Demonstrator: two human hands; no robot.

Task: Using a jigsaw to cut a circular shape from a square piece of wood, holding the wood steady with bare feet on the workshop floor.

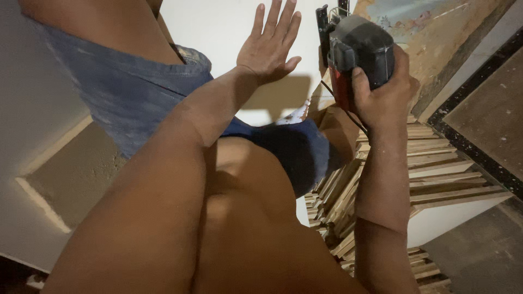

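Knee and thigh, bare, nearest the camera; denim shorts [125,87] behind them. Wood strips [436,174], stacked loosely on the floor to the right, below the tool. Right hand [381,92], closed firmly round a black-and-red power tool [357,49], apparently a jigsaw, gripped by its body and held upright near the white panel [218,27]. Left hand [269,43], fingers spread wide and flat on that panel, likely steadying it, just left of the tool, holding nothing.
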